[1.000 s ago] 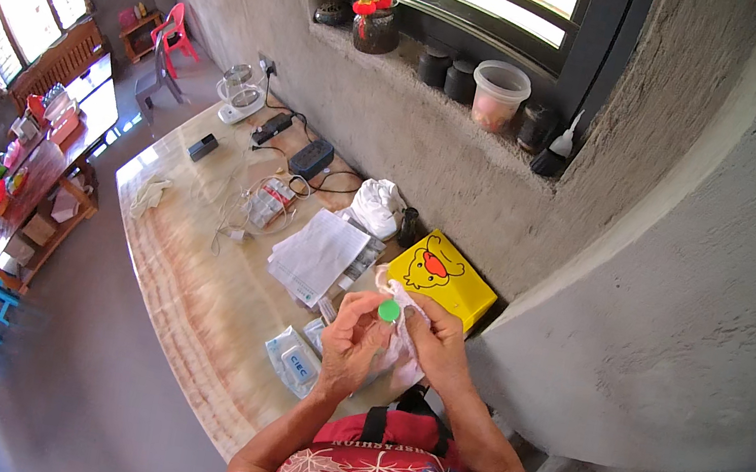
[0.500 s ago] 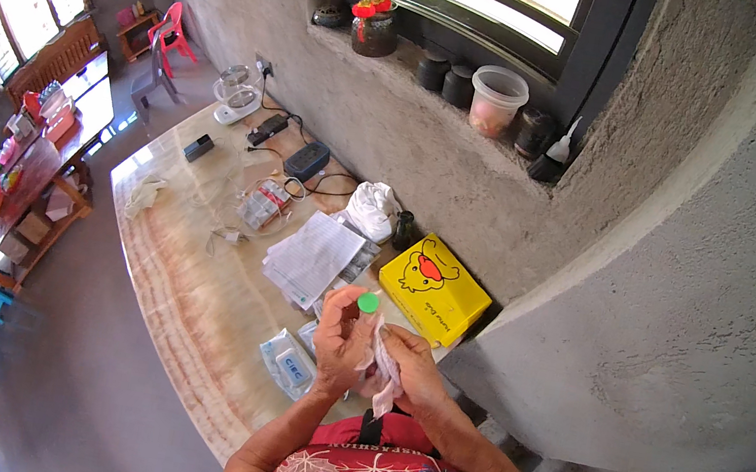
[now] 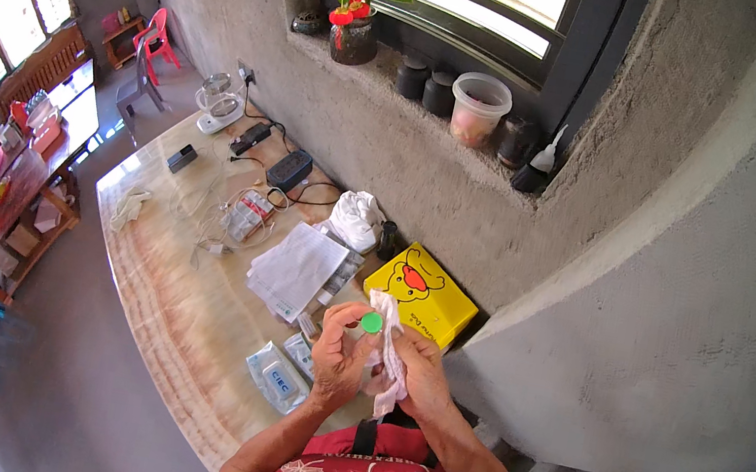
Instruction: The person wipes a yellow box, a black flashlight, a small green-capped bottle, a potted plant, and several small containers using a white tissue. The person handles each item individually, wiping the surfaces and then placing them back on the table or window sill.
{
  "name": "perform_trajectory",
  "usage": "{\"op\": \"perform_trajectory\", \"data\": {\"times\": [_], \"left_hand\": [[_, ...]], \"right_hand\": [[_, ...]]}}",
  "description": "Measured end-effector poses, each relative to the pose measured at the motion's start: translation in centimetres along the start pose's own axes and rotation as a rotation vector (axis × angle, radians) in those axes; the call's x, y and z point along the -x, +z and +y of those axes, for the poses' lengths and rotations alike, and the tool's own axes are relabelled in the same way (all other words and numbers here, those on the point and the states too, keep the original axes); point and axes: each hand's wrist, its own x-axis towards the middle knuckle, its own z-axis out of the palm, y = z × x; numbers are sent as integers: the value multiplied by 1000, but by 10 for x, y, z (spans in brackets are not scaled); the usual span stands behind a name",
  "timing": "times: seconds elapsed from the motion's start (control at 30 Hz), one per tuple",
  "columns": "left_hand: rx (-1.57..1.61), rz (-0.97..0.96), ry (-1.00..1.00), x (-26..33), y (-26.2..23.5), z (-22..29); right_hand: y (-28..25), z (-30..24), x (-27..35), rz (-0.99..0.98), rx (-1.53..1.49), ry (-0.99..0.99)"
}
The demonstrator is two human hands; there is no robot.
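Both hands have drifted a little toward the yellow box since half a second ago, and the green cap now sits higher, at the fingertips. Nearest the person, above the near edge of the table [image 3: 183, 324], the left hand [image 3: 340, 355] pinches a small round green cap [image 3: 372, 322] between thumb and fingers, which are closed on it. Touching it, the right hand [image 3: 415, 372] has its fingers curled shut around a white cloth [image 3: 389, 363] that hangs down between the hands. This looks like wiping the cap; the next move probably calls for turning it against the cloth. Just below the hands lie two clear packets [image 3: 279, 377]. Farther along the table, a sheaf of papers [image 3: 294, 269] lies beside a yellow box [image 3: 421, 293] near the wall, then a tangle of cables [image 3: 247, 214]. Farthest, pots line the window ledge [image 3: 389, 108].
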Motion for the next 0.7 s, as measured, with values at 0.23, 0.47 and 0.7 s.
{"op": "perform_trajectory", "data": {"times": [0.23, 0.47, 0.7], "left_hand": [[380, 132, -357, -9, 14, -37], [320, 54, -573, 29, 28, -158], [7, 15, -500, 15, 76, -243]], "right_hand": [[-16, 14, 3, -66, 583, -54], [-64, 22, 14, -49, 861, 144], [-99, 9, 16, 73, 988, 198]]}}
